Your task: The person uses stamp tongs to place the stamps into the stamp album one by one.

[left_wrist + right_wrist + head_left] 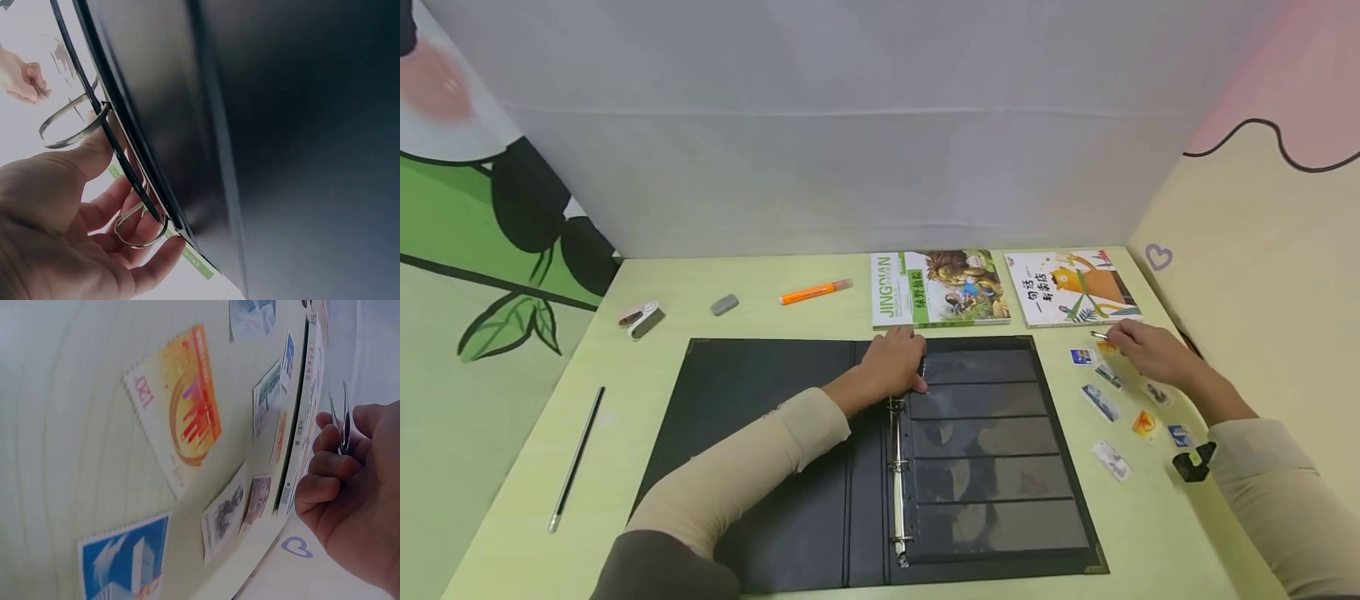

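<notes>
A black ring binder (760,400) lies open on the table, with a page of clear stamp pockets (985,442) on its metal rings (898,465). My left hand (891,362) holds the binder's top end at the spine; in the left wrist view its fingers curl around the edge beside the rings. Off the binder's right side, my right hand (1153,354) pinches metal tweezers (345,422), their two tips apart. Beneath the tips is an orange stamp (1107,347), partly hidden by the hand. Several other stamps lie nearby, including a blue one (1082,357) and a red-orange one (181,406).
Two picture books, a green-and-white one (895,292) and a white one (1037,304), lie behind the binder. Leftward are an orange marker (816,292), a grey eraser (724,305), a small stapler (643,321) and a pencil (577,458). Walls (850,175) rise behind and beside the table.
</notes>
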Available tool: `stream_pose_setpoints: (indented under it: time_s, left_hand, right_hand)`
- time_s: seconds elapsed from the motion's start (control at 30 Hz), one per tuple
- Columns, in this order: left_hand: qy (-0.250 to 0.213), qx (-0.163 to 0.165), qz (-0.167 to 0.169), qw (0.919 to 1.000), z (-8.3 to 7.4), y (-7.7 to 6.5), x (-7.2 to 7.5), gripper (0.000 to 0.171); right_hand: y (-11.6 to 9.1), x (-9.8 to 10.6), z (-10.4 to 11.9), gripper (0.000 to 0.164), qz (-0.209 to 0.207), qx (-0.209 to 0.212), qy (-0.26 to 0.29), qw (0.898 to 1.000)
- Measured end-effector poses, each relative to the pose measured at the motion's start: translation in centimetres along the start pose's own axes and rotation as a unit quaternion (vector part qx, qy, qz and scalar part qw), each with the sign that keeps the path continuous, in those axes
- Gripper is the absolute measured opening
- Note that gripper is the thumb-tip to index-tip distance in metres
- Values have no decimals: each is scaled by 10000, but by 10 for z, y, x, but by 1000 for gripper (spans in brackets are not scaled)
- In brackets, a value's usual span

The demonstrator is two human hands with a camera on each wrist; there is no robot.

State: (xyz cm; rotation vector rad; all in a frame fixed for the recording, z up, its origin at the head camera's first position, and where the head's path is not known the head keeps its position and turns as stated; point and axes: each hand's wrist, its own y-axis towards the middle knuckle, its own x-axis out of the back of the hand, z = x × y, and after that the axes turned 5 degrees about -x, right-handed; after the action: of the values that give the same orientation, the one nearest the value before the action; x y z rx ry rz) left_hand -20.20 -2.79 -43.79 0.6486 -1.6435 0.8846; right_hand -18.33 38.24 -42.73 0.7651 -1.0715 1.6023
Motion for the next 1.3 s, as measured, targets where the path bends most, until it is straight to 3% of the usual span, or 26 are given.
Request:
stream_pose_setpoints:
  time_s: [0.4, 0.57, 0.73, 1.07, 1.3]
  left_hand:
    - [5, -183, -52, 9998, 5, -2, 5, 46]
    - [-97, -147, 73, 9998, 8, -2, 5, 57]
    - [-214, -90, 125, 9997, 12, -1, 2, 63]
    - [-426, -329, -265, 9982, 8, -4, 0, 58]
    - [-285, -478, -327, 9979, 8, -4, -2, 58]
  right_hand:
    - [-5, 3, -10, 34, 347, 139, -43, 9993]
    - [-2, 1, -12, 32, 339, 209, -223, 9990]
    - [3, -3, -13, 29, 267, 203, -404, 9986]
    - [8, -10, -16, 27, 10, 123, -418, 9990]
    - [12, -2, -7, 31, -420, 421, -419, 9974]
